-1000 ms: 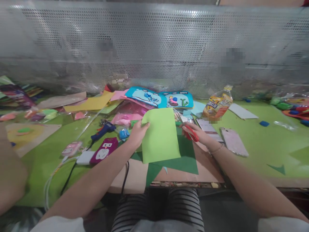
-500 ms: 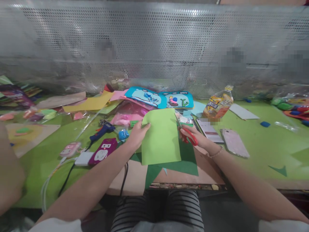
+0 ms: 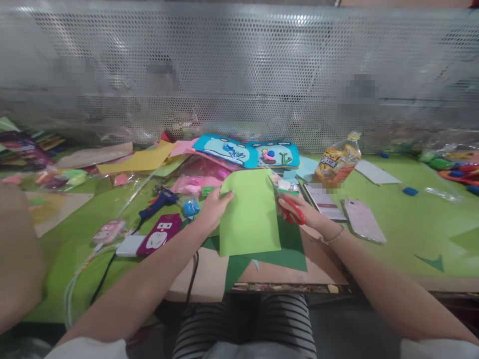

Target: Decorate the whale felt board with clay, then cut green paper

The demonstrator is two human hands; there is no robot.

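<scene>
A light green sheet of paper point(image 3: 249, 214) is held up in front of me, its top left corner curling. My left hand point(image 3: 216, 207) pinches its left edge, thumb on the near face. Red-handled scissors point(image 3: 295, 212) are in my right hand point(image 3: 290, 204), with their blades along the upper right edge of the sheet. How far the blades are apart is hard to make out. Under the sheet lie dark green paper point(image 3: 288, 252) and a tan board point(image 3: 318, 254). Beyond it rests a blue craft piece point(image 3: 239, 151) with sea pictures.
Left are a blue glue gun point(image 3: 159, 204), a purple power bank point(image 3: 160, 234) and white cables point(image 3: 71, 284). On the right stand a drink bottle point(image 3: 339, 162) and two phones, one pink point(image 3: 363, 221). A perforated metal screen point(image 3: 239, 75) closes the back. Another person's arm point(image 3: 18, 259) reaches in at far left.
The other person's arm at far left has shifted further into view. My hands, the green paper and the scissors have hardly moved.
</scene>
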